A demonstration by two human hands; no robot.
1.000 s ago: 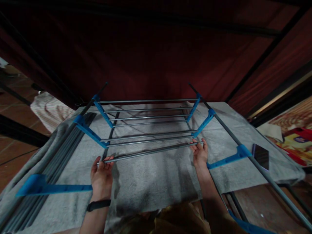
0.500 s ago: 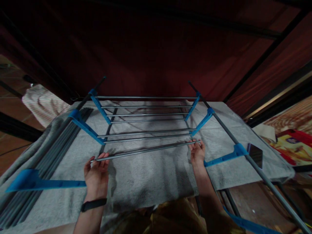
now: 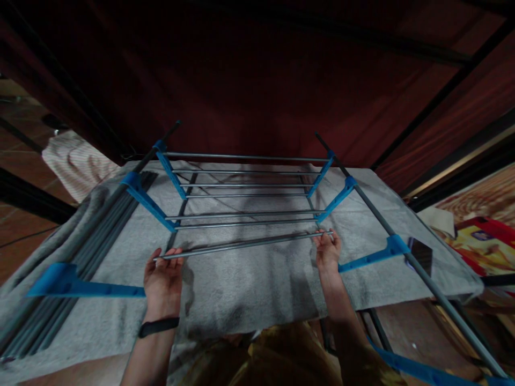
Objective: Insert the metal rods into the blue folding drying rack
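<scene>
A thin metal rod point(image 3: 245, 244) runs between my two hands, its left end a little nearer to me than its right. My left hand point(image 3: 163, 281), with a dark band on the wrist, grips the left end between thumb and fingers. Around the other end my right hand point(image 3: 326, 251) has its fingers closed. Just beyond lies a rack frame of grey tubes and blue plastic brackets point(image 3: 148, 203), with several metal crossbars point(image 3: 245, 185) fitted between its sides. A blue bracket point(image 3: 100, 289) extends beside my left hand, and another blue bracket point(image 3: 368, 256) is right of my right hand.
A bundle of grey tubes point(image 3: 92, 257) lies on the left of the grey cloth point(image 3: 249, 289) covering the surface. On the right are a phone point(image 3: 419, 254) and a red and yellow package point(image 3: 486, 244). A dark red curtain point(image 3: 257, 107) hangs behind.
The rod stays in both hands, close to the same place. The view has shifted slightly, so the rack and bundle appear a little higher and farther right.
</scene>
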